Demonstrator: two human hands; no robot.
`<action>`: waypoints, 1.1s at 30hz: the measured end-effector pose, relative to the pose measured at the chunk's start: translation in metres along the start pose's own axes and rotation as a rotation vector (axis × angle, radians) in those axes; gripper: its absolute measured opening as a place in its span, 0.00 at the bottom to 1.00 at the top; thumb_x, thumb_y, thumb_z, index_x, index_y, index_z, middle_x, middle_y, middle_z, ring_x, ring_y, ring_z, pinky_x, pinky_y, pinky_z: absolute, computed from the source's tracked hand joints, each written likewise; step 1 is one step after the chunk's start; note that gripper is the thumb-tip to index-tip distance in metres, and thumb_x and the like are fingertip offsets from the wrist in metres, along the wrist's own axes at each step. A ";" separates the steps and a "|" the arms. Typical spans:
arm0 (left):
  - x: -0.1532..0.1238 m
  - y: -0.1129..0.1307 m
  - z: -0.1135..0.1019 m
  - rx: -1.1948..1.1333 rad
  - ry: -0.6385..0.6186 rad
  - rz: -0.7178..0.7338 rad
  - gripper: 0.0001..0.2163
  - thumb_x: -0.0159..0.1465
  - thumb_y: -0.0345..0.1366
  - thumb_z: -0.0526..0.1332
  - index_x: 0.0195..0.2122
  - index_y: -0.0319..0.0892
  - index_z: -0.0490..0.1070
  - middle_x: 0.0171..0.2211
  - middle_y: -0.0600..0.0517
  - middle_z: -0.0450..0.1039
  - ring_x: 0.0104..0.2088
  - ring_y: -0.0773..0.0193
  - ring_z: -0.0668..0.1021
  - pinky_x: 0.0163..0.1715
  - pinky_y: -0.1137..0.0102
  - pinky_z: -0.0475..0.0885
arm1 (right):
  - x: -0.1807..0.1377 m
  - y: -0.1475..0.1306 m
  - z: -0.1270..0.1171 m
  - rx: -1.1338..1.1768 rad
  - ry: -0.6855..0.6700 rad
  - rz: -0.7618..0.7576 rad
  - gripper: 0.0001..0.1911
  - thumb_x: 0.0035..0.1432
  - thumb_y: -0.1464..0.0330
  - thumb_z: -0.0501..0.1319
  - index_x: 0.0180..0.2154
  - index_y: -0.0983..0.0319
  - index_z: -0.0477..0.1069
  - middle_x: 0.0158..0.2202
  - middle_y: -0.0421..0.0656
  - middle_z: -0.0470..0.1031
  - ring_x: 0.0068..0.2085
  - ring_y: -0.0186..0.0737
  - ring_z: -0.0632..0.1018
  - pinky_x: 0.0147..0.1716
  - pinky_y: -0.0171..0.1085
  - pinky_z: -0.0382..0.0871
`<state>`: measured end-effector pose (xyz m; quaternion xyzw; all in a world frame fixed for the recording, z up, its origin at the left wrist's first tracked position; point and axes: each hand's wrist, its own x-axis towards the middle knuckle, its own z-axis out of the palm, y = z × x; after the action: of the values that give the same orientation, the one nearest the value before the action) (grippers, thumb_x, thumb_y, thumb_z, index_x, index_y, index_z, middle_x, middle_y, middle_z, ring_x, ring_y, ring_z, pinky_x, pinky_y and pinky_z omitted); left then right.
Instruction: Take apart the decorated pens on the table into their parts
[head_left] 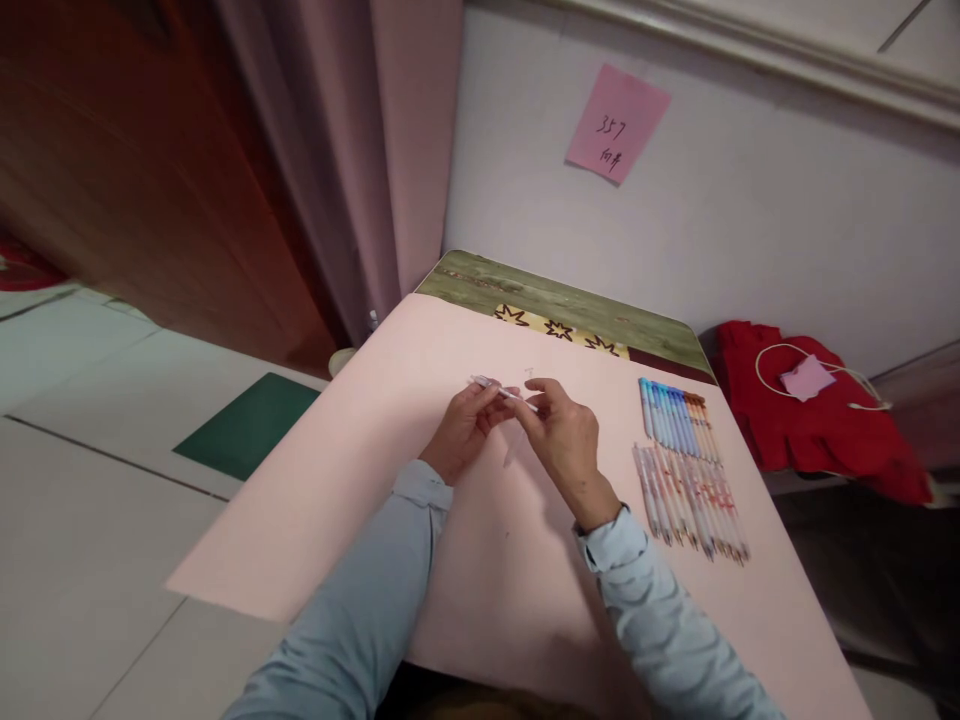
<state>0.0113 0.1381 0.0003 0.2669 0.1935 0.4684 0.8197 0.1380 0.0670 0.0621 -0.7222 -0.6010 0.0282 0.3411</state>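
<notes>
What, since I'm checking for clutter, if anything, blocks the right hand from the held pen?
Nothing visible. The left hand holds the slim pen, and the right hand is at its right end; exact contact is unclear. The upper pen row and lower pen row lie off to the right.

Table (577, 292), centre, covered by a pink sheet (360, 450) except along its patterned upper edge; on the sheet, at right of frame, two rows of pens (691, 482).
</notes>
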 end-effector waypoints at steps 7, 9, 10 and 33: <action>0.010 0.005 -0.007 -0.236 0.272 0.056 0.03 0.67 0.29 0.60 0.36 0.37 0.73 0.36 0.47 0.81 0.34 0.69 0.83 0.39 0.76 0.79 | -0.017 0.020 0.001 0.017 -0.100 0.116 0.22 0.64 0.50 0.55 0.29 0.59 0.73 0.22 0.40 0.75 0.24 0.36 0.73 0.26 0.33 0.59; 0.012 0.006 -0.008 -0.236 0.284 0.073 0.04 0.67 0.29 0.59 0.36 0.37 0.73 0.36 0.47 0.81 0.34 0.69 0.83 0.40 0.75 0.79 | -0.025 0.020 0.007 -0.093 -0.183 0.139 0.23 0.62 0.48 0.57 0.25 0.59 0.72 0.21 0.41 0.74 0.23 0.37 0.73 0.25 0.34 0.57; 0.012 0.006 -0.008 -0.220 0.283 0.082 0.04 0.67 0.29 0.60 0.36 0.37 0.73 0.36 0.47 0.81 0.34 0.69 0.83 0.40 0.75 0.79 | -0.029 0.018 0.011 -0.160 -0.222 0.151 0.23 0.59 0.48 0.59 0.24 0.59 0.72 0.21 0.42 0.74 0.23 0.38 0.73 0.25 0.34 0.56; 0.011 0.004 -0.004 0.041 0.312 0.201 0.08 0.62 0.37 0.67 0.40 0.41 0.72 0.34 0.50 0.80 0.35 0.66 0.82 0.40 0.72 0.78 | -0.030 0.047 0.016 0.300 0.189 0.031 0.12 0.61 0.62 0.60 0.39 0.62 0.78 0.31 0.42 0.75 0.28 0.34 0.73 0.32 0.34 0.69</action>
<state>0.0120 0.1507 -0.0016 0.2254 0.3002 0.5799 0.7231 0.1623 0.0459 0.0147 -0.6719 -0.5440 0.0550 0.4996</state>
